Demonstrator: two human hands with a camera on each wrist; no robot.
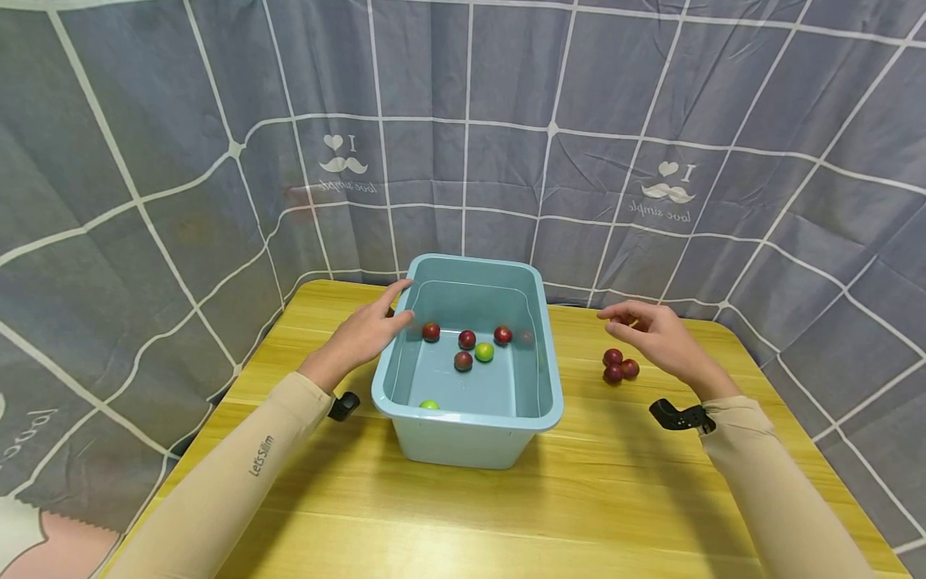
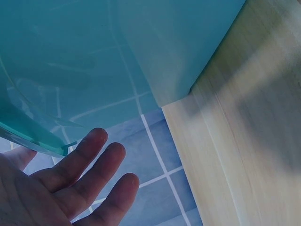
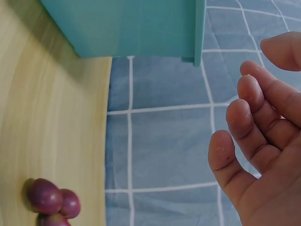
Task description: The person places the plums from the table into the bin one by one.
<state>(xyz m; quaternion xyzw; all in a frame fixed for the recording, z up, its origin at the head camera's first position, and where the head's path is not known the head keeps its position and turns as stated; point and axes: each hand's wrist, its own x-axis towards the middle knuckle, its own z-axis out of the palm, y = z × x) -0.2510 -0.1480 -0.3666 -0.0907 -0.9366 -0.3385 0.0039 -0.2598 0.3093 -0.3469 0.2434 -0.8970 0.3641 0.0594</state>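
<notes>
A light blue plastic tub stands upright on the table with several dark red, plum-like fruits and two green fruits inside. My left hand is at the tub's left rim, its thumb and forefinger extended there. In the left wrist view the other fingers hang loosely outside the tub wall. To the right of the tub, my right hand hovers in the air with fingers loosely bent and nothing in them. Three dark red fruits sit clustered on the table below and beside that hand.
The wooden table runs back to a grey-blue curtain with white grid lines, which also encloses both sides. A black wrist strap is on the right wrist, and another dark device on the left.
</notes>
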